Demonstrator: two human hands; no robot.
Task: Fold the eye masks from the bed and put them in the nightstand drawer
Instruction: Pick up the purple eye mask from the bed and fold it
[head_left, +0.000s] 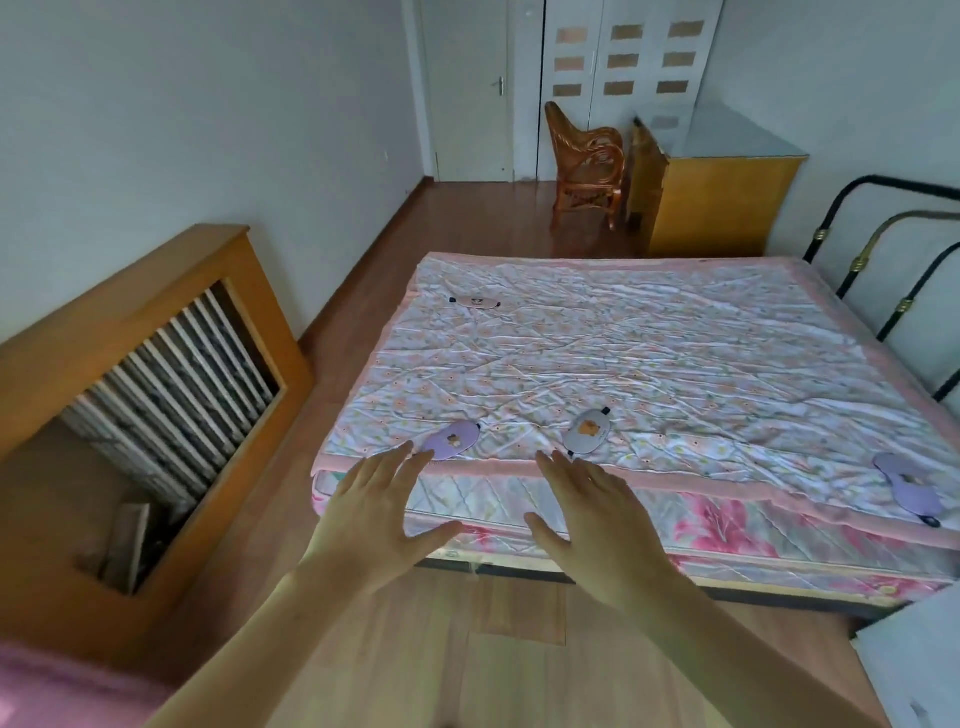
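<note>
Both hands spread and empty: left hand (382, 517), right hand (597, 525), near the bed (649, 353) edge. Best to pinch the purple mask (450, 439) first, folding end to end on the bed.

Four eye masks lie flat and unfolded on the bed (675, 338), well apart from one another. A lilac mask (450, 439) with a small bear motif sits near the front left edge, tilted. A grey mask (586, 435) with an orange bear rests to its right, also near the front edge. A second lilac mask (908, 483) lies at the front right, angled over the quilt border. A pale mask (475, 302) lies far back on the left side.
</note>
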